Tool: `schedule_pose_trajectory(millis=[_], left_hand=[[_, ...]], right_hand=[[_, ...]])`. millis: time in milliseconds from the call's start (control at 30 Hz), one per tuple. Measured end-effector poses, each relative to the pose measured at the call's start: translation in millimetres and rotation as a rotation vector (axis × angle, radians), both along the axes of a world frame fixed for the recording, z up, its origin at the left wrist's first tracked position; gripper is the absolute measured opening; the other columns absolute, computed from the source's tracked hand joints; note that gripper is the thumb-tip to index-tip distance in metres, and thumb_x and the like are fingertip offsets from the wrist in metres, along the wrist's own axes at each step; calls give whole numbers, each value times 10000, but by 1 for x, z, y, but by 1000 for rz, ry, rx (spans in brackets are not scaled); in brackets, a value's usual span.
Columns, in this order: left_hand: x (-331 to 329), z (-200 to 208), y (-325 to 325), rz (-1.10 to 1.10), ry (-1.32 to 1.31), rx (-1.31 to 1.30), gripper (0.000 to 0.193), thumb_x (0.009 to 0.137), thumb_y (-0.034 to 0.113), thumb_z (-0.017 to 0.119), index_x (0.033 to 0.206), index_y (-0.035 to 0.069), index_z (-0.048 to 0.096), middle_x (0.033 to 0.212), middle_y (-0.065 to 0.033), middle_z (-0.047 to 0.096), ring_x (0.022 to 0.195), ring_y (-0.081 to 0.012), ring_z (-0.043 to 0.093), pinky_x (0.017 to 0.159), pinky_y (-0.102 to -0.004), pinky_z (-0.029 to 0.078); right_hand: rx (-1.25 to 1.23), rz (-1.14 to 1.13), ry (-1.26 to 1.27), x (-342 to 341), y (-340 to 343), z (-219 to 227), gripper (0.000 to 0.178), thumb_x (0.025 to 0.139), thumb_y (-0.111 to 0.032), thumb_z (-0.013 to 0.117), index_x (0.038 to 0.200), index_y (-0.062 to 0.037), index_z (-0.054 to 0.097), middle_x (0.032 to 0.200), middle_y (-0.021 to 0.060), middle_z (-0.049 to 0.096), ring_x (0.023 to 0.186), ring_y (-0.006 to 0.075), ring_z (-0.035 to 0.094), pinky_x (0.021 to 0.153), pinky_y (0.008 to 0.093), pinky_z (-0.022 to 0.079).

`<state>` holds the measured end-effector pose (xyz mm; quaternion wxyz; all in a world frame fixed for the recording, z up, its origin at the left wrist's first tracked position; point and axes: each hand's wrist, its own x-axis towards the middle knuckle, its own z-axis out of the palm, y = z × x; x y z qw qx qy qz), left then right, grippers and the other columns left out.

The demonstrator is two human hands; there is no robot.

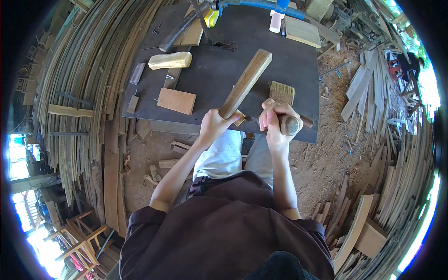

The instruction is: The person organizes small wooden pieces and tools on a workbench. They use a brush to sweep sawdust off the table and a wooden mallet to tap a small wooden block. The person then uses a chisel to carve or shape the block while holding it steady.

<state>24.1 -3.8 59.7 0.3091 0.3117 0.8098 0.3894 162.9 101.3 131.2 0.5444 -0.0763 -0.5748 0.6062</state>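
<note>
My left hand (215,125) is closed around the lower end of a squared wooden bar (247,84), which slants up and to the right over the dark tabletop. A small pale wooden end (240,118) shows beside its fingertips. My right hand (279,122) is wrapped round a thick wooden handle (290,125), whose round end faces up. Straw-coloured brush bristles (282,92) show just beyond that fist; whether they belong to this handle I cannot tell. A brown rod (306,121) sticks out to the right behind the hand, and its other part is hidden.
The dark table (210,65) carries a flat wood block (176,101), a pale shaped piece (170,60), a dark-handled tool (177,32) and a board (302,31). A blue metal frame (252,3) crosses the far edge. Stacked wooden strips (88,70) line the left.
</note>
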Motion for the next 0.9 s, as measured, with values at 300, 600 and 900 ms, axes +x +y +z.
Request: schedule_pose_trajectory(millis=[300,600,900], left_hand=[[1,0,-1,4,56,22,516,718,516,769,710,10,672,479,-15,527,425,-122,563,424,-282,442],[1,7,-1,1,-13,-29,484,734,480,766,713,6,668,479,-17,527,422,-116,559,418,-271,429],[-2,-3,-3,0,-56,-14,467,724,536,742,726,70,717,452,-44,523,404,-174,547,441,-322,414]], right_hand=[[41,-15,7,5,2,17,107,767,50,585,690,-4,535,556,49,559,498,127,517,737,391,482],[-30,21,-17,-4,1,5,98,739,80,576,678,11,543,528,48,544,484,119,501,760,361,486],[-18,-100,-195,-12,-1,2,74,729,58,610,686,15,569,594,38,588,525,65,510,569,241,459]])
